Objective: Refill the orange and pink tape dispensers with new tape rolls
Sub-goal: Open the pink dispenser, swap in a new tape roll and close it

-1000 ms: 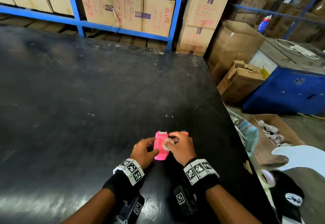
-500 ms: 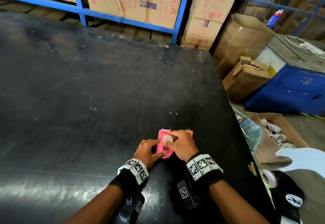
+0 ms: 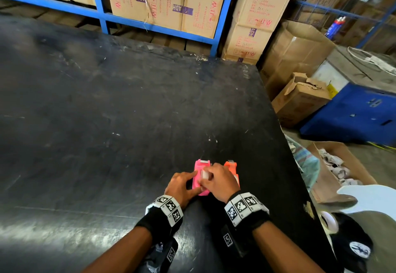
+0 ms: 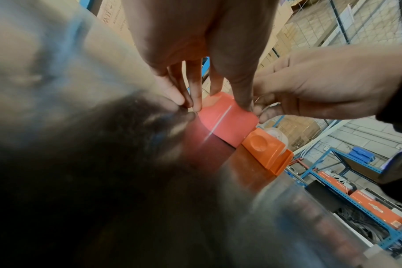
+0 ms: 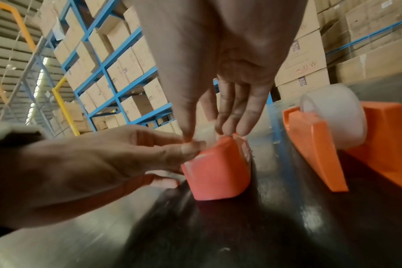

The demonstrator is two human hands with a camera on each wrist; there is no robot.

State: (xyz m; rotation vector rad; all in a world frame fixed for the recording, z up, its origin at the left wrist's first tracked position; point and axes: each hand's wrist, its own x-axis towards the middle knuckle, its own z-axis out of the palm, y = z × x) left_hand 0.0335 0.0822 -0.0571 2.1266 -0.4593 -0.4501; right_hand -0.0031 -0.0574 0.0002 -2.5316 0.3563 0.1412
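The pink tape dispenser (image 3: 200, 177) is sitting near the front edge of the black table (image 3: 107, 122), with a clear tape roll (image 3: 204, 174) going into its top. The right hand (image 3: 218, 181) is pinching that roll between thumb and fingers, while the left hand (image 3: 182, 183) is gripping the dispenser's left side, thumb against its near end. Just to the right, touching or nearly so, the orange tape dispenser (image 5: 356, 145) is standing with its own clear roll (image 5: 335, 116) already seated. Cardboard boxes (image 3: 167, 2) are filling blue shelving (image 3: 100, 15) beyond the far edge.
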